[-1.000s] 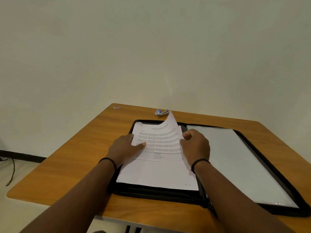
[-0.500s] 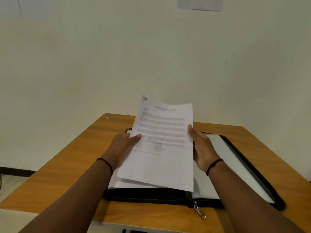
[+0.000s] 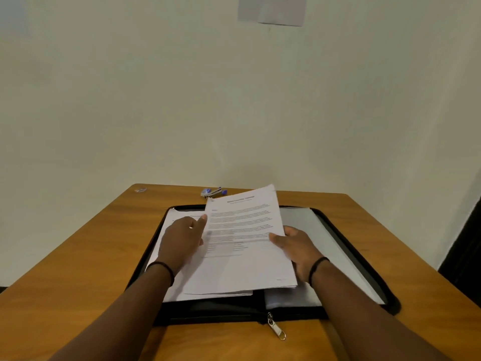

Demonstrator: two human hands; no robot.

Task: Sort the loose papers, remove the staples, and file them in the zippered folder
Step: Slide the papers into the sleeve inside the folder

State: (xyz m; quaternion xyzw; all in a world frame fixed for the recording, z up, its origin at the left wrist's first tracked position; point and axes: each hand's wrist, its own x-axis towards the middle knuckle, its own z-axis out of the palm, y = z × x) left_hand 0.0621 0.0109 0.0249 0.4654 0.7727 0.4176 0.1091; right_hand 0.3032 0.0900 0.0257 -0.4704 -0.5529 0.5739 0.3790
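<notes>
A black zippered folder (image 3: 346, 231) lies open on the wooden table (image 3: 86, 256). Above its left half I hold a stack of printed papers (image 3: 247, 246), tilted and turned a little to the right. My right hand (image 3: 299, 250) grips the stack's right edge, thumb on top. My left hand (image 3: 183, 238) is at the stack's left edge, its thumb at the page; the fingers are hidden. More white sheets (image 3: 169, 227) lie in the folder's left half under the stack. The right half shows a pale grey pocket (image 3: 312, 230). A small staple remover (image 3: 212, 192) lies behind the folder.
The folder's metal zipper pull (image 3: 276, 329) hangs out over the table's near side. A tiny object (image 3: 140, 190) sits at the far left corner. A plain wall stands right behind the table, with a paper (image 3: 272, 9) stuck high on it.
One second ago the stack lay on the folder's left half. Both hands lifted it upright; now it has come down lower and swung to the right.
</notes>
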